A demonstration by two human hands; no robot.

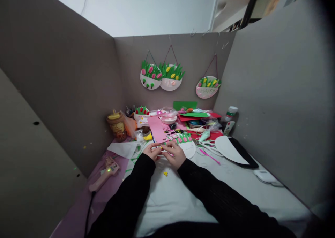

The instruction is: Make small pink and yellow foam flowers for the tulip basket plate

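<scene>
My left hand [152, 151] and my right hand [174, 152] meet over the table, fingertips together. A tiny yellow piece [161, 147] shows between their closed fingers; its exact shape is too small to make out. Below the hands, a little cluster of yellow bits [165, 174] lies on the white cloth [167, 199]. Just behind my right hand is a white paper-plate craft [189, 149] with pink tulips and green paper leaves, partly hidden by the fingers.
A pink glue gun [103, 177] with a black cord lies at left, near a brown cup [117, 126]. White-handled scissors [211, 148], a piping bag [204, 136] and a bottle [229, 120] are at right. Flower plates [170, 84] hang on the grey back panel [131, 56].
</scene>
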